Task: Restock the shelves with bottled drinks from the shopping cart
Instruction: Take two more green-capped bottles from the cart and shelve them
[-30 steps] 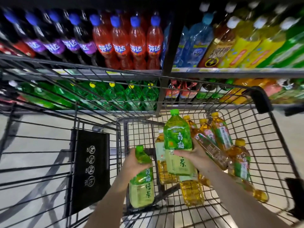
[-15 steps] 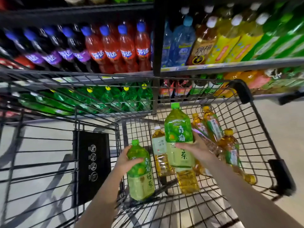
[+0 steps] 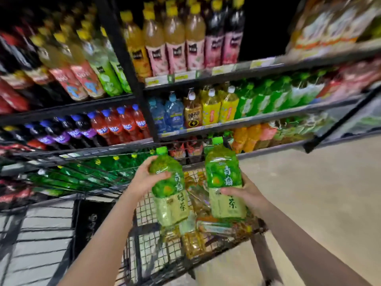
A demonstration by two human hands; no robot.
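Above the cart [image 3: 144, 240] of amber bottles [image 3: 193, 242] — both hands grip green-tea bottles: left [image 3: 144, 180], right [image 3: 247, 195].

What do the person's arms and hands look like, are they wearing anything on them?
Both forearms are bare as far as the picture shows: no sleeves in view. The left hand and the right hand have no gloves, and no watch, bracelet or ring shows on the wrists or fingers. Motion blur could hide small details.
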